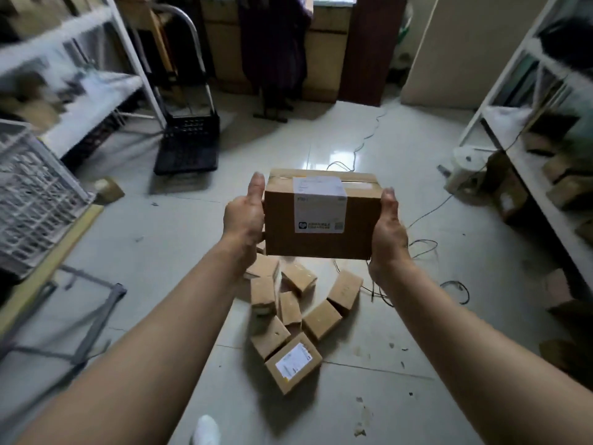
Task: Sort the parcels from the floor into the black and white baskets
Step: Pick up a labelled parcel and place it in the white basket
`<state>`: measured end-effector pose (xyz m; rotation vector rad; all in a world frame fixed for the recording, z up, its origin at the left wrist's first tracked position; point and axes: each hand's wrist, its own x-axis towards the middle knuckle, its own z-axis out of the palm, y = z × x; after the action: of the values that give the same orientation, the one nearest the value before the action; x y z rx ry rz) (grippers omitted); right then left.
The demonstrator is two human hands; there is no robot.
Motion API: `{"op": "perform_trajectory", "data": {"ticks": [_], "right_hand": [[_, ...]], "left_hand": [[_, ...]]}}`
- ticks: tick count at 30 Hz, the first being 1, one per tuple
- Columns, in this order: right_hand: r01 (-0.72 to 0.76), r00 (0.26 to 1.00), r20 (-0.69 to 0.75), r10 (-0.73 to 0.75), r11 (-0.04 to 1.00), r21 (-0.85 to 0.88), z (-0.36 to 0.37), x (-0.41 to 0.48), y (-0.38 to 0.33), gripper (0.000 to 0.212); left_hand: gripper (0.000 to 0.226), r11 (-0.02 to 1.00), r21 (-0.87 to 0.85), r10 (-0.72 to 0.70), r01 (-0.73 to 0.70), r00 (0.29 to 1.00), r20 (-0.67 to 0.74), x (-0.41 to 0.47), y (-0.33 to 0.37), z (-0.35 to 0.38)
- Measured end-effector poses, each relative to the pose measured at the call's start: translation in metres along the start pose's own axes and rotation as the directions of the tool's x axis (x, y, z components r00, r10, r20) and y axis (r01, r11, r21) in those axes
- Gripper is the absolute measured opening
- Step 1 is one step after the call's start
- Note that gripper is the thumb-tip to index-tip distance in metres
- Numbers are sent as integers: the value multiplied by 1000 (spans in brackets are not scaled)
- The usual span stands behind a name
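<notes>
I am logging from the head camera. Both hands are holding a single cardboard parcel [321,220] up in the air in front of the person, well above the floor [401,332]. The left hand [244,220] is gripping the parcel's left side and the right hand [390,229] is gripping its right side. The thumbs are lying up along the edges and the other fingers are hidden behind the box. A white label [319,203] is wrapping over its top and front face. Below it, a pile of smaller parcels [298,316] is lying on the tiles. The black basket [192,130] is standing farther off to the left on a trolley [186,159], beside white shelving [96,91]. The white basket [32,187] is sitting at the left edge. Cables [423,248] are trailing across the floor to the right.
</notes>
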<state>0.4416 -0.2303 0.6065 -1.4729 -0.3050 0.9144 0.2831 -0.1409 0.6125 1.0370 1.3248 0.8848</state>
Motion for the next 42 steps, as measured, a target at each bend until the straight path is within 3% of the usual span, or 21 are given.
{"op": "perform_trajectory", "data": {"ticks": [4,8,14,17,21,24,31,33,42], "right_hand": [[27,997,67,-30,999,33,86,-30,-26,52],[-4,987,160,-7,998,67,172,-50,-31,63],[-121,966,230,119,993,-5,298,-70,-31,64],[-126,949,289,129,992,-28,354,-75,-35,52],[-232,874,444,199,972,21,416,-79,-34,42],[-260,819,524,233,965,-23,459,-74,-25,44],[-124,755,639,149,989,-83,552,-59,-23,23],[-76,731,672,119,993,-93,574,-52,-28,21],[34,626,776,78,991,-128,657,-40,-30,26]], "left_hand": [[49,998,-66,14,-21,994,-105,9,45,-80],[21,995,-95,2,-14,993,-122,25,75,-168],[20,993,-121,-13,-15,974,-225,56,114,-287],[20,988,-146,9,-56,952,-306,68,132,-332],[32,942,-279,63,-186,914,-400,82,145,-382],[20,908,-334,60,-253,867,-494,95,150,-411],[27,893,-320,41,-317,765,-643,129,157,-457],[35,883,-313,61,-349,747,-662,140,164,-466],[35,853,-364,-20,-373,675,-738,178,172,-511]]}}
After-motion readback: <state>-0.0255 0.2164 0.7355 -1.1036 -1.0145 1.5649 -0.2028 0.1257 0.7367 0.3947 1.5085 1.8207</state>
